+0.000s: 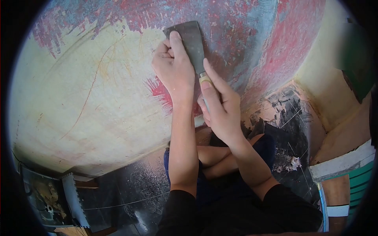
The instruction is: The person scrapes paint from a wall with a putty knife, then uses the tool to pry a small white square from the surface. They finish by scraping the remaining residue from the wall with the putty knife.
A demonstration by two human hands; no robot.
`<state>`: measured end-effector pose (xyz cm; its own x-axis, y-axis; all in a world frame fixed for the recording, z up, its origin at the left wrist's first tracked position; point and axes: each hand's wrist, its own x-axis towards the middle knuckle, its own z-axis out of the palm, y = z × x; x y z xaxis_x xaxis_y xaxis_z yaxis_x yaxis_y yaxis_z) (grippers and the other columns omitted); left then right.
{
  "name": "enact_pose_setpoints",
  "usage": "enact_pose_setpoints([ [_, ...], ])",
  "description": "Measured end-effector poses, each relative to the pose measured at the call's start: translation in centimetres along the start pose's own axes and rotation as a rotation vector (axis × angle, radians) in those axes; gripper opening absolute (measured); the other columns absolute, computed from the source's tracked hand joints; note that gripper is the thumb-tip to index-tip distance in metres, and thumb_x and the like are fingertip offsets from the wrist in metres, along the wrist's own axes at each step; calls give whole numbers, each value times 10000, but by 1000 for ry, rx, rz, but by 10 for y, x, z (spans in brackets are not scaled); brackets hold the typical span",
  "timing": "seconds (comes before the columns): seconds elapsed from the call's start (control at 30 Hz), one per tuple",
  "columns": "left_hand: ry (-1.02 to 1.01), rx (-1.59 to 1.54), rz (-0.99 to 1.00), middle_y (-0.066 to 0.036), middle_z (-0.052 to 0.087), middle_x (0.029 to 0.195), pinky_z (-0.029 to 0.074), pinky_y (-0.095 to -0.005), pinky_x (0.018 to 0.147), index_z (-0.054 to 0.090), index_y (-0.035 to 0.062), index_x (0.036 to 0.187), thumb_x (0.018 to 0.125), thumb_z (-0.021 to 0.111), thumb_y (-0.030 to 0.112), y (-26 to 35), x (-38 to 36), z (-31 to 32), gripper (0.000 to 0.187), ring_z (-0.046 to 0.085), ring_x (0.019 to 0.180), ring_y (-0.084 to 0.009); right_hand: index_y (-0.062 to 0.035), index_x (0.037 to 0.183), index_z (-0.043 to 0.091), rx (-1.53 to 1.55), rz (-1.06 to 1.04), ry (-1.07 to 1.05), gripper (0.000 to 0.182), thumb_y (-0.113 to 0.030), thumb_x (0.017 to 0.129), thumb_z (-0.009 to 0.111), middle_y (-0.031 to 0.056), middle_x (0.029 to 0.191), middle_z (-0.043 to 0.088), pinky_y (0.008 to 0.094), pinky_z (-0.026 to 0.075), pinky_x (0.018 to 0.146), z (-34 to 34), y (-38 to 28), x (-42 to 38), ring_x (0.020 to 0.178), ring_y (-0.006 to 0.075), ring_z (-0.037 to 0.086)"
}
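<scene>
A wide metal paint scraper (191, 41) lies with its blade against the wall, at the border between bare pale plaster and red-blue paint. My right hand (222, 104) is closed around its pale handle (205, 80), with one finger stretched along toward the blade. At the blade's left side, my left hand (175, 67) presses its thumb on the metal near the top edge, the other fingers curled in. The wall (118, 78) is whitish on the left, with scratches and orange scribbles. Ragged red paint (160, 94) remains beside my left wrist.
Dark floor tiles (122, 192) carry dust and paint flakes, with a small heap of scrapings (292, 163) to the right. My crossed legs (216, 159) are below my arms. A glass-fronted object (45, 192) stands lower left; a pale ledge (342, 161) and green slatted item (360, 185) are right.
</scene>
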<state>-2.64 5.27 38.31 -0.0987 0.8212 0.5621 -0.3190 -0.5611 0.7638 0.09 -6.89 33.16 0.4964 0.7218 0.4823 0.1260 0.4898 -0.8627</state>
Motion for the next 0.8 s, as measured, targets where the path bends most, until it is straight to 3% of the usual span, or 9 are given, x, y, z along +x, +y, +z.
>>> enact_pose_setpoints([
  [0.1,28,32,68,15,514,537,341,-289,503,592,-9,704,1051,626,276,-20,-6,-6,450,398,535,-45,-2,1553,460,-8,16,4,491,-147,1092,548,-37,785,528,216,413,621,-2,15,-11,696,31,467],
  [0.2,-3,51,-14,47,527,622,310,-248,521,622,24,734,1046,644,286,-8,-3,-7,408,410,595,-20,7,1548,462,-39,-10,14,487,-146,1092,542,-34,774,523,221,404,613,4,13,-1,691,30,459],
  [0.3,-25,118,102,50,528,626,322,-254,528,624,20,737,1045,644,299,15,19,2,417,412,593,-26,10,1546,463,-79,-54,6,487,-155,1094,534,-29,766,514,226,393,606,7,-14,17,687,26,451],
  [0.37,-9,-7,77,58,518,625,317,-262,528,625,16,729,1043,646,310,19,22,5,431,408,594,-29,-5,1549,464,-43,-31,-8,490,-171,1093,531,-19,764,516,229,388,608,10,-21,18,688,25,443],
  [0.6,9,12,-88,65,511,617,287,-247,520,636,21,734,1049,639,299,-19,-20,-18,420,389,582,-19,-15,1548,470,-53,40,24,490,-155,1086,548,-18,791,542,224,396,622,3,28,-21,709,31,436],
  [0.8,6,64,20,57,513,610,288,-241,520,656,8,747,1046,641,288,5,9,-3,410,385,578,-17,-8,1535,487,-123,-25,56,480,-146,1081,557,-17,797,554,226,407,628,10,2,6,722,28,451],
])
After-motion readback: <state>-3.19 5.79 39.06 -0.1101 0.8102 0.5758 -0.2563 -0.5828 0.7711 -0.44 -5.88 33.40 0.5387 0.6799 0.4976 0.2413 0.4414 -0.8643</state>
